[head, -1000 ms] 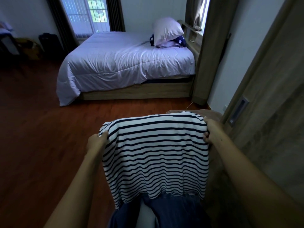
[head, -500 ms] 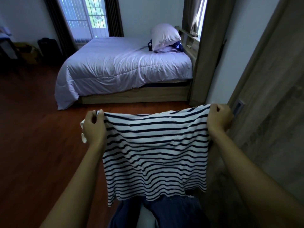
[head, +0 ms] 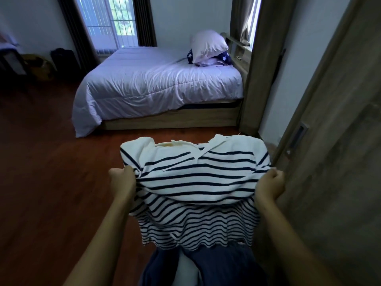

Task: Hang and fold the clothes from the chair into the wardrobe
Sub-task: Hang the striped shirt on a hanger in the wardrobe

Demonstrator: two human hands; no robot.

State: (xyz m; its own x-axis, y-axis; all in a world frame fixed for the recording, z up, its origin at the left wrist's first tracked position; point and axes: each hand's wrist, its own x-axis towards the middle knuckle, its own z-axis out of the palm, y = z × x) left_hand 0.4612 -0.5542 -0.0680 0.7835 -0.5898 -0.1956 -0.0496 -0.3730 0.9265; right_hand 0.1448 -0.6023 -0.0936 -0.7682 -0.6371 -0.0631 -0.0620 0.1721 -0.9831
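Hands grip the two sides of a white knitted top with navy horizontal stripes (head: 193,182), which is held out in the air in front of the person, low in the middle of the view. The left hand (head: 122,182) has its fingers curled round the fabric at the top's 9 o'clock edge. The right hand (head: 269,185) is clenched on the 3 o'clock edge. The two hands are well apart, with the cloth spread between them.

The top's neckline end lies toward 12 o'clock and falls away from the hands. The wavy hem hangs down toward 6 o'clock. Below the hem, at 6 o'clock, is a dark blue garment (head: 216,263) with a pale patch in it; what it is cannot be told.

A grey-brown wood-grain door panel (head: 340,162) with a recessed handle (head: 298,135) stands at 3 o'clock, just beside the right hand. At 12 o'clock is a low wooden bed with a pale lilac quilt (head: 156,85). A lilac pillow (head: 208,45) rests on a navy star-print cushion (head: 224,57) at the head of the bed. Reddish-brown wooden floor (head: 51,172) fills 9 o'clock.
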